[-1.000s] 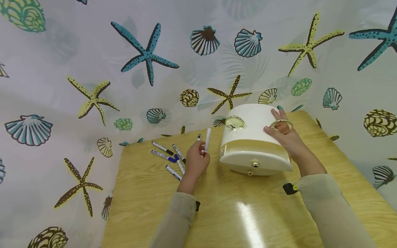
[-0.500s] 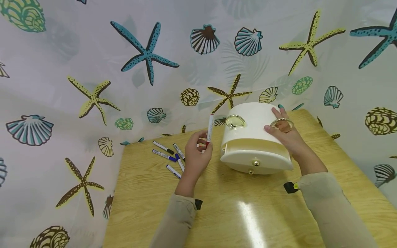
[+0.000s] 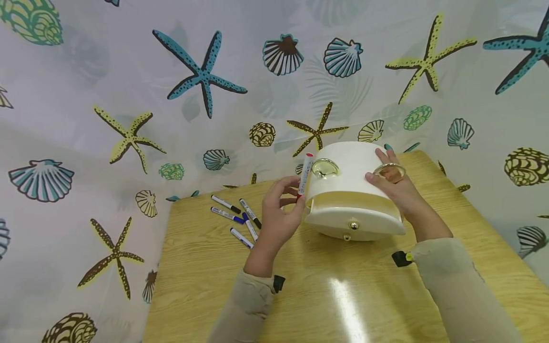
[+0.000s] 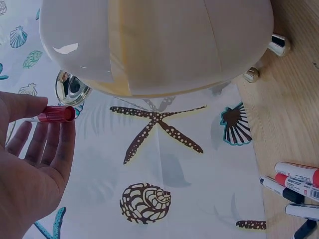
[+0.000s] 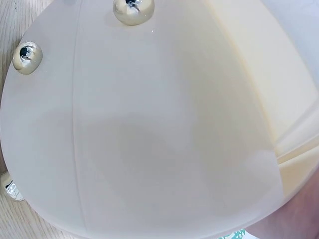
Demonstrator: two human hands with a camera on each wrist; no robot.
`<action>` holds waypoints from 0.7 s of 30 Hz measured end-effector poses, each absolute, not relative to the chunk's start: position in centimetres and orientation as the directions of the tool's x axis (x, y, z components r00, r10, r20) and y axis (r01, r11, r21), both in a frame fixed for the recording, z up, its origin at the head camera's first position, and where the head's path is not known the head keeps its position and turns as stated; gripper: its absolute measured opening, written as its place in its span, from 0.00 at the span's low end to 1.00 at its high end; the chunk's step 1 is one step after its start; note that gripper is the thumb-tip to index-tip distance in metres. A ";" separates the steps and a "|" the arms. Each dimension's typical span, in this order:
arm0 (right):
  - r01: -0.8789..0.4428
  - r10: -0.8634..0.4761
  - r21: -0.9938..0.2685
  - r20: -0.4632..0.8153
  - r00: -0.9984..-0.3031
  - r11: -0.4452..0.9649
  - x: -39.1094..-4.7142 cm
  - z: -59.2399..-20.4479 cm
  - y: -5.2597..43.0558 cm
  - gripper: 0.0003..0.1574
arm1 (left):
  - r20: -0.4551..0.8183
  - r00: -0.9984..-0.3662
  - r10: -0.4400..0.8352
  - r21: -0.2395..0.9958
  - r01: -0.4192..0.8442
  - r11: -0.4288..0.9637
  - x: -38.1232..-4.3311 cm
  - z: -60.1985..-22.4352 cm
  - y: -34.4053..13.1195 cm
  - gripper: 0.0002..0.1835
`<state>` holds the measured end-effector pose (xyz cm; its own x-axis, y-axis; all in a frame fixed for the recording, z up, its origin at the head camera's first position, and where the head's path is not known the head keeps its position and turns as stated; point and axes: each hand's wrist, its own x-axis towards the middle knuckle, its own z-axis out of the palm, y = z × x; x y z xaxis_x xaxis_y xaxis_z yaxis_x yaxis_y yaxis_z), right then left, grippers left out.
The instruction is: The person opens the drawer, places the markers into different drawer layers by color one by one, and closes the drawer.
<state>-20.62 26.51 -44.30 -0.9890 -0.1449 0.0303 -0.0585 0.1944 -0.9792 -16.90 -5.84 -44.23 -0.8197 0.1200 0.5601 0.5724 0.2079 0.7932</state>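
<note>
A white box (image 3: 349, 164) with gold ring handles (image 3: 389, 166) stands on the table, its upper front drawer (image 3: 334, 216) partly pulled out. My left hand (image 3: 280, 216) pinches a whiteboard marker (image 3: 305, 174) upright between thumb and fingertips, just left of the box. In the left wrist view the marker's red cap (image 4: 59, 114) lies at my fingertips, close to a gold handle. My right hand (image 3: 403, 195) rests on the box's right side around the handle, thumb on the top and fingers spread. The right wrist view is mostly filled by the drawer front (image 5: 134, 129) and its gold knobs (image 5: 133, 11).
Several loose markers lie left of my left hand, among them a blue-capped marker (image 3: 226, 215) and a black-capped marker (image 3: 225, 204). Red-capped markers (image 4: 299, 172) show in the left wrist view. A shell-print curtain (image 3: 274, 105) hangs behind the wooden table (image 3: 300, 295).
My left hand has lifted the marker from beside the loose ones and carried it right, up to the box's left side. My right hand and the box have stayed in place.
</note>
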 end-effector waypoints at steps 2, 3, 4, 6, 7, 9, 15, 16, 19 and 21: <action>-0.058 -0.143 -0.979 0.030 -0.989 0.197 -20.6 -44.3 26.5 0.15 | 0.555 -0.821 0.133 0.797 0.571 0.196 -16.7 -44.1 -5.6 0.24; -0.055 -0.141 -0.978 0.027 -0.990 0.201 -20.6 -44.3 26.5 0.15 | 0.553 -0.821 0.139 0.799 0.570 0.190 -16.6 -44.1 -5.5 0.24; -0.054 -0.140 -0.978 0.026 -0.990 0.203 -20.6 -44.3 26.5 0.14 | 0.551 -0.822 0.146 0.800 0.569 0.187 -16.5 -44.0 -5.3 0.23; -0.055 -0.138 -0.976 0.026 -0.990 0.209 -20.6 -44.2 26.5 0.13 | 0.549 -0.820 0.163 0.801 0.571 0.179 -16.3 -44.0 -5.1 0.23; -0.056 -0.138 -0.976 0.027 -0.990 0.209 -20.6 -44.3 26.5 0.13 | 0.549 -0.818 0.172 0.800 0.574 0.176 -16.2 -44.0 -5.0 0.22; -0.056 -0.138 -0.978 0.028 -0.990 0.203 -20.7 -44.3 26.5 0.13 | 0.547 -0.815 0.190 0.799 0.576 0.172 -16.1 -43.9 -4.7 0.22; -0.058 -0.136 -0.977 0.030 -0.990 0.207 -21.0 -44.5 26.6 0.15 | 0.547 -0.802 0.240 0.797 0.587 0.145 -15.9 -43.7 -4.2 0.23; -0.060 -0.137 -0.975 0.031 -0.990 0.213 -21.0 -44.5 26.5 0.15 | 0.550 -0.798 0.245 0.794 0.591 0.142 -15.9 -43.7 -4.2 0.23; -0.060 -0.137 -0.970 0.029 -0.990 0.234 -21.0 -44.6 26.6 0.20 | 0.559 -0.789 0.257 0.787 0.601 0.135 -15.8 -43.5 -4.0 0.23; -0.063 -0.139 -0.968 0.030 -0.990 0.244 -21.0 -44.6 26.6 0.26 | 0.559 -0.786 0.264 0.785 0.604 0.136 -15.7 -43.4 -3.9 0.23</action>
